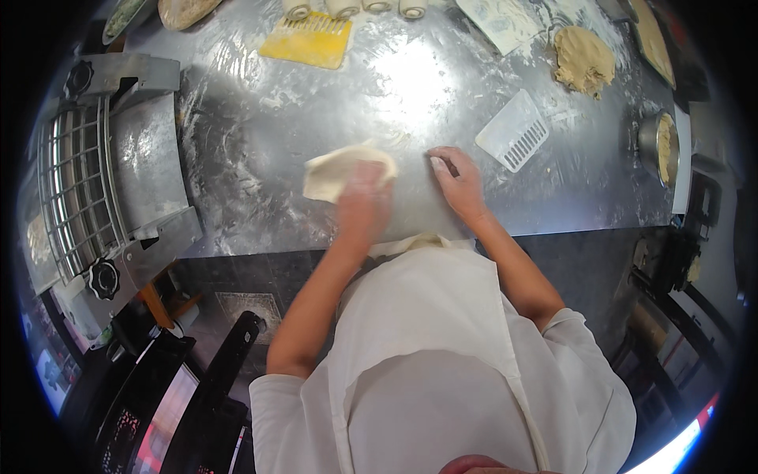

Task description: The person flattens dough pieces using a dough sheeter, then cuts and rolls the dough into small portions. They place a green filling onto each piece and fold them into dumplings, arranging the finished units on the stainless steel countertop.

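A flattened piece of pale dough [324, 175] lies on the steel worktable [249, 154] in front of me. My left hand [366, 186] is over its right part, blurred by motion, and the hand's underside is hidden. To the right, my right hand [461, 178] rests at the table, apart from the dough. Its fingers are loosely curled, with a gap between thumb and fingers, and nothing shows in it. Nearest to that hand is a white slotted plastic scraper [512, 130].
A dough sheeter with rollers and a wire guard [77, 189] stands at left. Beyond are a yellow scraper [308, 44], several dough rolls [343, 7] and a floured white sheet [500, 21]. At right are a dough lump [583, 59] and a metal bowl [650, 145] of yellowish filling.
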`<move>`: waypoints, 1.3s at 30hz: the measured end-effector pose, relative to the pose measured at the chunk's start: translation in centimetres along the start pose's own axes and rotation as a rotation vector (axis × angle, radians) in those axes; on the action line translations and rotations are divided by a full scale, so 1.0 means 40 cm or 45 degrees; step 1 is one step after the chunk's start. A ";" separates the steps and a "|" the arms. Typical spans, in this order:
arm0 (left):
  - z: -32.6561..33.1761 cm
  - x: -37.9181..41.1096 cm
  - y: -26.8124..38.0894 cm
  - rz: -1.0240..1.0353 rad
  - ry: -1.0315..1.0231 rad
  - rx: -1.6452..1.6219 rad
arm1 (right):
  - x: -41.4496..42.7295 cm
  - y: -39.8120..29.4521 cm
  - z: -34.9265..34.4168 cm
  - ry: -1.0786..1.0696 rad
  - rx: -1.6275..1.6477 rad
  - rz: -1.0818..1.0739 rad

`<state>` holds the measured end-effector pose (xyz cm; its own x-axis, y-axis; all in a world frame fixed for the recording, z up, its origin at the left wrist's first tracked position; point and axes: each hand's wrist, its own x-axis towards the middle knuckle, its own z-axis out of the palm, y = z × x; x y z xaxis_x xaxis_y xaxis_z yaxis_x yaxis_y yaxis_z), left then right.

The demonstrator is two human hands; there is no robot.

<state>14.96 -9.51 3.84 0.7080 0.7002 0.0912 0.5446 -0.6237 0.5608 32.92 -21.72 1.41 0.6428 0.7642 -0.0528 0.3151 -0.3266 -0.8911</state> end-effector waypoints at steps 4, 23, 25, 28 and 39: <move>0.151 0.045 0.074 0.157 -0.078 0.144 | -0.019 0.017 -0.037 0.067 0.115 0.163; -0.315 0.239 -0.316 -0.770 0.480 -1.092 | 0.004 0.044 -0.076 0.124 -0.253 -0.353; -0.367 0.220 -0.254 -0.786 0.504 -1.444 | 0.008 0.047 -0.075 0.147 -0.261 -0.366; -0.381 0.161 -0.158 -0.804 0.461 -1.678 | 0.008 0.042 -0.074 0.123 -0.279 -0.336; -0.145 0.013 -0.140 -0.020 0.193 0.256 | 0.051 -0.057 -0.019 -0.020 0.009 0.142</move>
<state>9.66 -3.62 5.53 0.6314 0.7451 0.2149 0.6444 -0.6583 0.3892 34.05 -19.81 3.67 0.6625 0.7321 -0.1586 0.2376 -0.4062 -0.8824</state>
